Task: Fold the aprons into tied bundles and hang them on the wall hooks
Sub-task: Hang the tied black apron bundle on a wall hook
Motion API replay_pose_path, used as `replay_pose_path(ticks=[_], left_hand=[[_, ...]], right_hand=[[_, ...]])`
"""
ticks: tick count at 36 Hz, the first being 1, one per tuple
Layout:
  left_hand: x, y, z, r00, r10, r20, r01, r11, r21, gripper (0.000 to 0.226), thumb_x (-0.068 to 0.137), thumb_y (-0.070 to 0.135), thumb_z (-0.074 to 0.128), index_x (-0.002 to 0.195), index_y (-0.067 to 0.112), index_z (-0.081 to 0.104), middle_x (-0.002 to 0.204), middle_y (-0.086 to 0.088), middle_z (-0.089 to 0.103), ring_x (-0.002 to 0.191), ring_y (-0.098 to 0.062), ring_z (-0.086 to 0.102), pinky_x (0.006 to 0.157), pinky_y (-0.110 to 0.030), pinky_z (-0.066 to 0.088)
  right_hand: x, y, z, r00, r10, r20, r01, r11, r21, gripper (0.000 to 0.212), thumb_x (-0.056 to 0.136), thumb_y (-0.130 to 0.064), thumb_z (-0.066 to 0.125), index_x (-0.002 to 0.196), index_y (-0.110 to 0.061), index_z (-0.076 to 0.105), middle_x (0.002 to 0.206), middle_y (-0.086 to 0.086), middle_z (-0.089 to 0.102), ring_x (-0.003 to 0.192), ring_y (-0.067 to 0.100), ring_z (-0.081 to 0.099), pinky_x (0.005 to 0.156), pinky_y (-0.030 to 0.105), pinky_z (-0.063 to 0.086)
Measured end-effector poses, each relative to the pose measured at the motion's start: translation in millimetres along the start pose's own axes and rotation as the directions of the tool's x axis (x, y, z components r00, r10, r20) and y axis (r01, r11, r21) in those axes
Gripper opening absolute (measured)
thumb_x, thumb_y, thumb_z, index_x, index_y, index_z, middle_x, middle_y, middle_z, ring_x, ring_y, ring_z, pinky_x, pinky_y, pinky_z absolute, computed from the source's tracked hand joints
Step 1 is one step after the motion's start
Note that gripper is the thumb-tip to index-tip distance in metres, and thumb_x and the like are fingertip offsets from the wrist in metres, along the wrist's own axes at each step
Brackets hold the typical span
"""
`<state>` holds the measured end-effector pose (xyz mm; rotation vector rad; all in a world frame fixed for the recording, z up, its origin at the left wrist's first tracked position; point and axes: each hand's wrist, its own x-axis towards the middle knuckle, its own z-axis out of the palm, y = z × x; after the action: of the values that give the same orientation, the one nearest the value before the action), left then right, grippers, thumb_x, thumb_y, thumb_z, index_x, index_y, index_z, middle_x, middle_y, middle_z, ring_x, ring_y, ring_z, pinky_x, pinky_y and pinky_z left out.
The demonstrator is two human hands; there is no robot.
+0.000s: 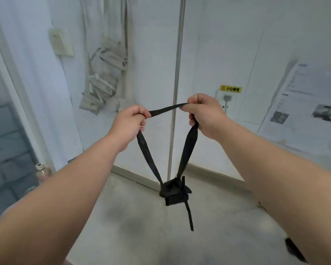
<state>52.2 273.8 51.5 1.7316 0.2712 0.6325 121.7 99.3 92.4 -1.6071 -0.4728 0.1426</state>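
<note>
A beige apron bundle (103, 77) is hanging on the wall, and below and right of it the left hand (129, 124) and right hand (204, 113) are each pinching the black strap loop (167, 109) in curled fingers, stretching it taut between them. The tied black apron bundle (173, 192) is dangling from that loop, well below the beige one. Hanging looks to be the step in hand, and the next move is calling for lifting the spread loop over a hook, none showing here.

Black strap (167, 108) matt woven cloth; beige apron bundle (103, 77) creased cloth; floor (141, 226) rough concrete.
</note>
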Motion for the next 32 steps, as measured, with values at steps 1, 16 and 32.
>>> replay_pose_path(ticks=[1, 16, 32], left_hand=[[10, 6, -14, 0.999, 0.039, 0.011, -0.039, 0.997, 0.071, 0.037, 0.088, -0.005, 0.039, 0.069, 0.018, 0.06, 0.07, -0.005, 0.048, 0.06, -0.015, 0.043, 0.064, -0.027, 0.041], [137, 109, -149, 0.909, 0.411, 0.069, -0.416, 0.888, 0.198, 0.048, 0.091, 0.005, 0.045, 0.138, 0.016, 0.049, 0.125, 0.002, 0.05, 0.103, -0.004, 0.052, 0.093, -0.021, 0.043], [251, 199, -210, 0.891, 0.454, -0.034, -0.444, 0.852, -0.277, 0.032, 0.092, 0.005, 0.041, 0.107, 0.022, 0.064, 0.084, 0.004, 0.05, 0.075, -0.013, 0.05, 0.069, -0.025, 0.047]], right_hand=[[7, -10, 11, 1.0, -0.028, 0.008, 0.028, 0.999, -0.021, 0.027, 0.079, 0.004, 0.063, 0.067, -0.014, 0.049, 0.065, 0.004, 0.044, 0.051, 0.016, 0.039, 0.047, 0.027, 0.035], [100, -131, 137, 0.916, -0.393, -0.079, 0.362, 0.896, -0.258, 0.015, 0.086, -0.009, 0.062, 0.097, -0.017, 0.066, 0.067, -0.004, 0.053, 0.053, 0.01, 0.044, 0.055, 0.021, 0.039], [183, -256, 204, 0.824, -0.567, -0.027, 0.508, 0.758, -0.409, 0.044, 0.093, 0.002, 0.038, 0.132, -0.013, 0.052, 0.087, -0.004, 0.052, 0.066, 0.01, 0.047, 0.056, 0.018, 0.046]])
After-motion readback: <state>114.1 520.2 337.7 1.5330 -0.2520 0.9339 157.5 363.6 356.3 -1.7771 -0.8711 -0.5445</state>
